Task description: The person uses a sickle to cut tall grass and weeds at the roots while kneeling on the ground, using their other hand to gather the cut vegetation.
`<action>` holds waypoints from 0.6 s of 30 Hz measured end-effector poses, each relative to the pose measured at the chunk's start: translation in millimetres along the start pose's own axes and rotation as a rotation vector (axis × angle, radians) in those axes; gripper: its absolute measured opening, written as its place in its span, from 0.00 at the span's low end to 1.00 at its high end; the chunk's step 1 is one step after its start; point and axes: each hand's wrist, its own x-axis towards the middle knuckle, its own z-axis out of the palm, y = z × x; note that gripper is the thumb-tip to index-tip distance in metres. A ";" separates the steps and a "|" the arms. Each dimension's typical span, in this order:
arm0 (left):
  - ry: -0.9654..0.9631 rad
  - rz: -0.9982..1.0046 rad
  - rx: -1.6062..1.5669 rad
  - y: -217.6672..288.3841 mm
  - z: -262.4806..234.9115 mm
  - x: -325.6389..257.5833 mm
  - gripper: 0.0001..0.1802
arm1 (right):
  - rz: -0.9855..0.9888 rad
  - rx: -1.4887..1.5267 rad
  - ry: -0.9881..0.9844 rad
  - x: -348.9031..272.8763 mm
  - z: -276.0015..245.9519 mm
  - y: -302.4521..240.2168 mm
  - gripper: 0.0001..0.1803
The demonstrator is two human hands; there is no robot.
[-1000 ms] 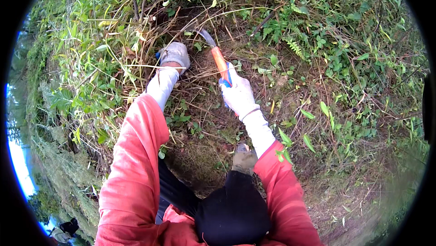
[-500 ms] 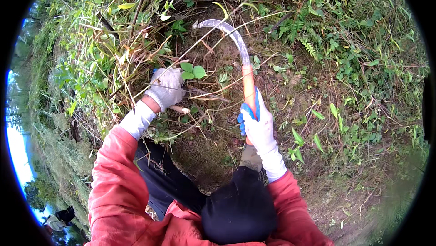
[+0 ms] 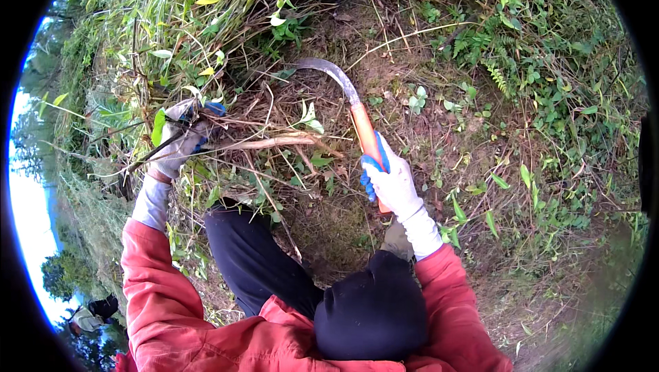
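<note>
Right hand, in a white glove with blue tips, was clamped on the orange handle of a sickle. The curved blade hooked left over bare soil, above the hand. Left hand, gloved too, was closed around a bunch of stems to the blade's lower left. Weeds lay all round; red sleeves at bottom.

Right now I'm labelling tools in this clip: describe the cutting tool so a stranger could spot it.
On the bare brown soil patch between the weeds, find the white-gloved right hand. It grips a sickle: the only orange handle and curved grey blade among stems.
</note>
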 end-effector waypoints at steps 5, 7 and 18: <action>-0.057 -0.075 -0.271 -8.7 -1.7 -9.2 0.14 | 0.019 -0.117 -0.042 -26.3 7.4 26.6 0.35; 0.047 -0.384 -0.836 -14.1 0.5 -28.5 0.20 | 0.068 -0.050 -0.070 -28.6 8.3 19.4 0.35; 0.123 0.392 1.355 -21.7 64.5 4.8 0.30 | 0.070 0.179 -0.195 11.5 24.0 17.0 0.28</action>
